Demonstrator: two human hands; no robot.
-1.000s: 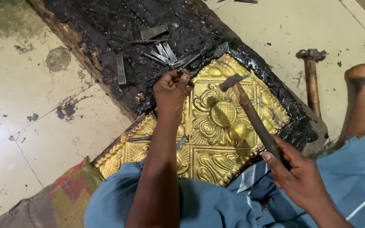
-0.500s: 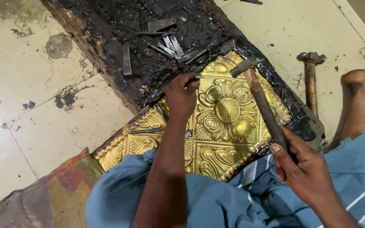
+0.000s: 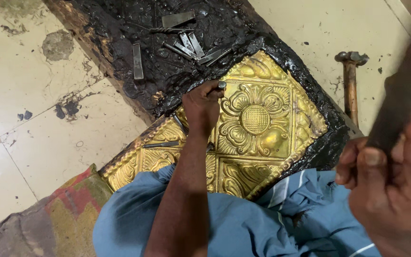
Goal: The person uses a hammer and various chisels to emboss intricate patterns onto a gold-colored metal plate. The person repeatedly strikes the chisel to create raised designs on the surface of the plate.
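Nearest the camera, the right hand (image 3: 388, 190) fills the lower right corner, blurred, its fingers wrapped tight around the dark handle of a hammer (image 3: 400, 102) raised close to the lens; the hammer's head is out of view. Below it lies the person's blue cloth (image 3: 243, 223) over the lap, and at the lower left a red and yellow cushion (image 3: 67, 209) on the tiled floor (image 3: 29, 123). The left hand (image 3: 203, 107) rests on the embossed brass sheet (image 3: 267, 126), fingers pinched around one upright steel punch (image 3: 221, 85) just left of the central flower. Two more punches lie flat on the sheet beside the left forearm. The sheet is bedded in a black pitch block (image 3: 134, 24), where about seven loose punches (image 3: 189, 45) lie beyond the hand. A second hammer (image 3: 350, 78) lies on the floor at right.
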